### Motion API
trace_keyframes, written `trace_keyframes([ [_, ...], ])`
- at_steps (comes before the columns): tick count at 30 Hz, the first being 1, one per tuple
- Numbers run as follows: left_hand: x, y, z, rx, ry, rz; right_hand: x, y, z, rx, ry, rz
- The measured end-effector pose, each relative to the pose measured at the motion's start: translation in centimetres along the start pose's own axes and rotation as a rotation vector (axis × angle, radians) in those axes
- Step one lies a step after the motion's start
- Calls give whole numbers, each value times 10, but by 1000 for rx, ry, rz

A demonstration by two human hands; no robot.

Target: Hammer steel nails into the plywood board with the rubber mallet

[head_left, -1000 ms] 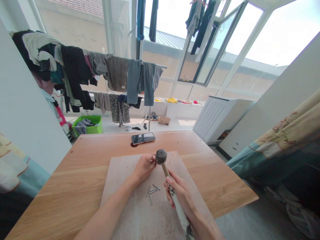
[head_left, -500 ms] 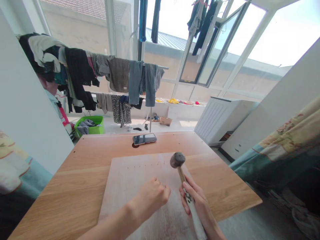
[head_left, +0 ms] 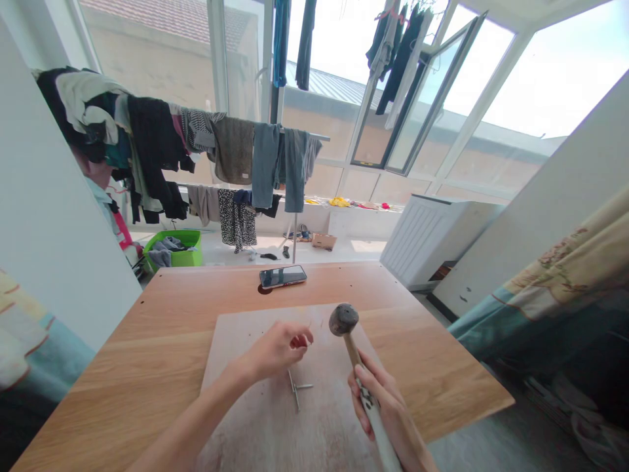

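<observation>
Hammer [head_left: 344, 320] sits raised in my view, its round dark head above the far right part of the pale board [head_left: 255, 419]. The handle slants down toward me into the right hand [head_left: 381, 403], which is wrapped tight around the pale shaft. Just left of the head, the left hand [head_left: 278, 349] is low over the board, fingers curled in, thumb and forefinger tips pressed together. Whether a nail is caught between them I cannot tell; it is too small to make out. A few loose nails [head_left: 296, 388] lie crossed on the board between the two hands, nearer me than the left fingertips. The board lies flat on the wooden table [head_left: 147, 341]. A phone [head_left: 283, 276] rests near the table's far edge — well apart from both hands.
</observation>
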State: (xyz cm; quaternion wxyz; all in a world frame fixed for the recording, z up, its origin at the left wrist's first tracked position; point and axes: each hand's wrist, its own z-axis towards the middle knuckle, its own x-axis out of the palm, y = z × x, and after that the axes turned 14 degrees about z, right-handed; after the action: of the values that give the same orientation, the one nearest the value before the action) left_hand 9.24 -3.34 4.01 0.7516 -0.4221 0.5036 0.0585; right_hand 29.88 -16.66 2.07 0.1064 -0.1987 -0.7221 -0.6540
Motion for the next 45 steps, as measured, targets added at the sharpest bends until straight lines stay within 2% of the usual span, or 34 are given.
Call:
trace_keyframes([
  [3,4,3,-5,56,123,-29,2,1,0,2,12,-34],
  [5,5,1,-6,107,157,-25,3,2,0,11,8,-51],
  [7,6,2,-3,106,90,-56,5,2,-1,15,-1,-64],
  [11,10,18,11,-46,-224,-148,12,5,1,21,5,-73],
  [13,15,29,16,-107,-299,-163,18,7,3,23,5,-84],
  [17,22,39,17,-126,-318,-155,32,7,9,9,14,-71],
  [23,19,38,17,-179,-304,-205,45,0,18,13,40,29],
  [27,22,41,19,-167,-317,-172,50,-5,23,20,54,71],
  [37,32,51,21,-128,-343,-141,56,-3,27,11,54,39],
  [45,29,49,21,-94,-370,-133,61,-11,29,12,69,-80],
])
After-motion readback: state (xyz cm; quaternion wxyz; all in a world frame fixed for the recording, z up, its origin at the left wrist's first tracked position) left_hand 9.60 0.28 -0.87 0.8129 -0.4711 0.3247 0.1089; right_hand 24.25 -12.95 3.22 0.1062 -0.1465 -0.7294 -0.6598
